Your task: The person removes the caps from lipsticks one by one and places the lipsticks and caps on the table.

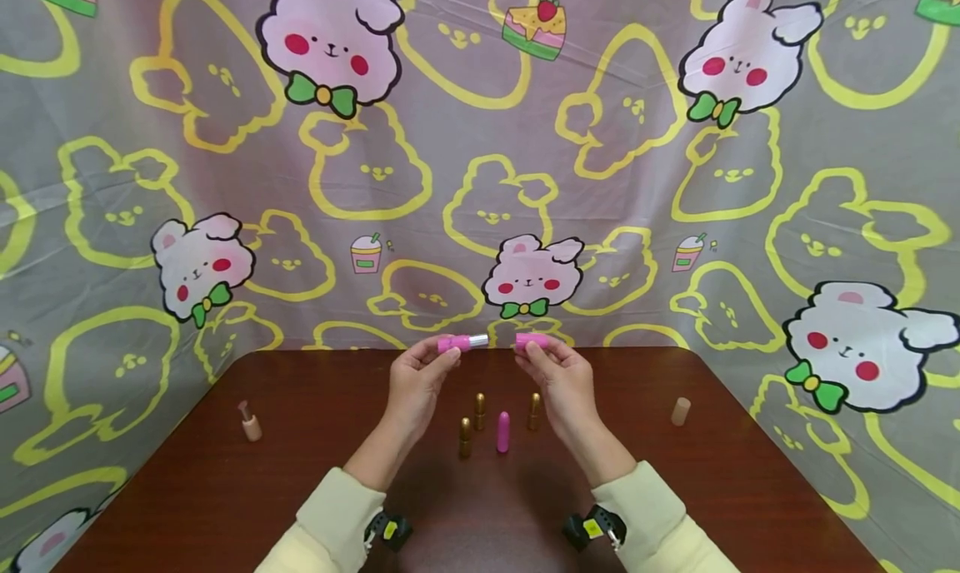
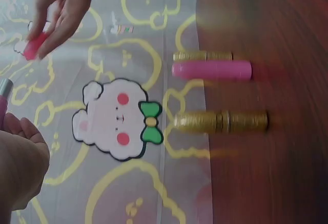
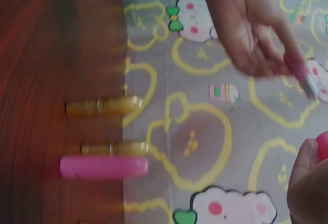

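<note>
One pinch each: left hand (image 1: 416, 379) on the pink tube (image 1: 452, 343), right hand (image 1: 566, 378) on the pink cap (image 1: 531, 338), apart, just below frame centre. Best kept aligned, fingers off the silver end (image 1: 479, 340), above the gold tubes (image 1: 465, 437) at lower centre.

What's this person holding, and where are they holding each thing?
The left grip pinches a pink tube by its pink part, its silver end free; the right grip pinches a pink piece by its sides.
</note>
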